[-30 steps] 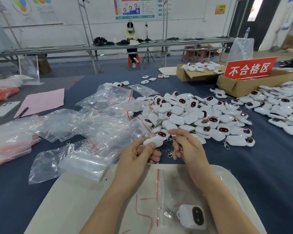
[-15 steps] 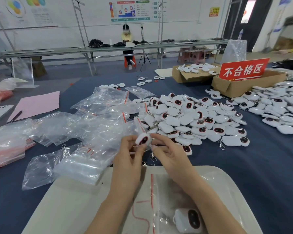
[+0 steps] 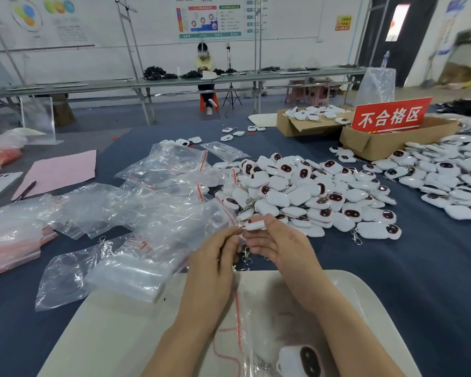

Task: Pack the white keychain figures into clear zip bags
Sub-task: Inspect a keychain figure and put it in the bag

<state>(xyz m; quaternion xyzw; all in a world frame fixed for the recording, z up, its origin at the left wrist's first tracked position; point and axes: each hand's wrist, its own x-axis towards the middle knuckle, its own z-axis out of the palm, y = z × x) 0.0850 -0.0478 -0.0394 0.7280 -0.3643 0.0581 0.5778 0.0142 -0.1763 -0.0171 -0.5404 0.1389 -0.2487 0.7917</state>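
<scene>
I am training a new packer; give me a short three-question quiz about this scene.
1. True or false: the right hand holds a white plastic keychain figure.
2. Where lies the bagged white figure? A: on the cream plastic tray; B: in the brown cardboard box; C: on the pink paper sheet.
3. Fill in: the loose clear plastic zip bags lie ___ of the big pile of white figures.
Key: 1 true; 2 A; 3 left.

A single wide-angle camera on the person's head looks forward and down across the worktop (image 3: 433, 268). The left hand (image 3: 215, 263) and right hand (image 3: 282, 247) sit close beneath it at lower centre, forearms crossing the bottom edge. Farther off the view reaches a long far worktop (image 3: 174, 83) and the back wall (image 3: 283, 50).
</scene>
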